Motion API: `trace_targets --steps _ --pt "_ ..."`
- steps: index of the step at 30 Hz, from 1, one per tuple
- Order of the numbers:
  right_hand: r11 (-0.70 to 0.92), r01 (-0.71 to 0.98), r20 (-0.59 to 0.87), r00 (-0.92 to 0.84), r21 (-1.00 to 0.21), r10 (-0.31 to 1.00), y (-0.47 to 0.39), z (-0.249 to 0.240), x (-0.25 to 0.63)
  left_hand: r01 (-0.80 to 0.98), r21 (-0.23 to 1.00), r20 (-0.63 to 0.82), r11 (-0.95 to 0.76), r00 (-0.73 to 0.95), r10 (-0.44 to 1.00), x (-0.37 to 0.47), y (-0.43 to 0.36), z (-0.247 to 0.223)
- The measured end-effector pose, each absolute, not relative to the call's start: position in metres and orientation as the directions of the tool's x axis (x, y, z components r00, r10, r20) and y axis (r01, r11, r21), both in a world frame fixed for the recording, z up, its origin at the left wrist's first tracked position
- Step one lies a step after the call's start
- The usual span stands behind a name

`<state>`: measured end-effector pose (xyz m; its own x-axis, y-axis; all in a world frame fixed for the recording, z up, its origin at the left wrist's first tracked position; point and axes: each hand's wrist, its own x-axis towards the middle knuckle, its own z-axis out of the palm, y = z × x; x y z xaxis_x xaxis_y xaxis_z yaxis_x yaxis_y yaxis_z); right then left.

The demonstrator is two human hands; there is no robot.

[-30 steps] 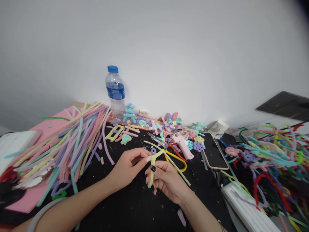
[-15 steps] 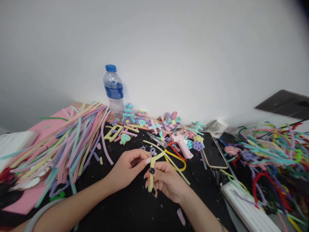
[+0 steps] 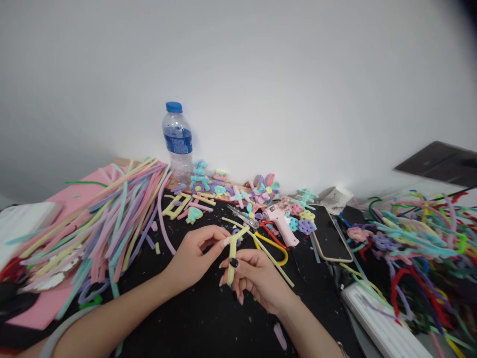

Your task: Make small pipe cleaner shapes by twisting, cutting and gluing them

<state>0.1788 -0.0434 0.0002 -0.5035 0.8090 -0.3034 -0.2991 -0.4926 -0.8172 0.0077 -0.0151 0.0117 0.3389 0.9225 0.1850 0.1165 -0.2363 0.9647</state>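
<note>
Between my two hands is a bent yellow pipe cleaner (image 3: 232,252), folded so that one short arm points up to the right. The fingertips of my left hand (image 3: 201,253) pinch it near its upper bend. My right hand (image 3: 257,276) grips its lower length between thumb and fingers, below the left. Just beyond the hands lie yellow-and-red-handled scissors (image 3: 282,252) and a long loose yellow pipe cleaner (image 3: 274,263). A small purple looped piece (image 3: 236,232) is partly hidden behind the held strip.
Loose pastel pipe cleaners (image 3: 112,214) heap at left; a tangled colourful pile (image 3: 413,238) lies right. A plastic bottle (image 3: 179,141) stands by the wall. A pink glue gun (image 3: 282,224), finished flowers (image 3: 306,226), a phone (image 3: 331,236) and a white power strip (image 3: 380,318) surround the black mat.
The held pipe cleaner has tilted and shifted slightly left, its short arm now pointing more steeply upward. My right hand has moved a little left with it. Both hands keep their hold.
</note>
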Motion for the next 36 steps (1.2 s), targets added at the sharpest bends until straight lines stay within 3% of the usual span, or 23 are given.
trace_targets --steps 18,28,36 --pt "-0.546 -0.266 -0.371 -0.499 -0.795 0.783 -0.0444 0.0002 0.1806 0.126 0.959 0.189 -0.253 0.381 0.905 0.007 -0.0168 0.0148" --pt "-0.43 -0.33 -0.293 -0.391 -0.84 0.872 -0.0427 0.0028 0.1781 0.128 0.966 0.158 -0.226 0.401 0.903 0.0071 -0.0145 0.0136" --pt "-0.449 -0.293 -0.326 -0.384 -0.844 0.864 -0.0439 0.0007 0.1785 0.123 0.96 0.173 -0.253 0.45 0.876 0.0082 -0.0159 0.0129"
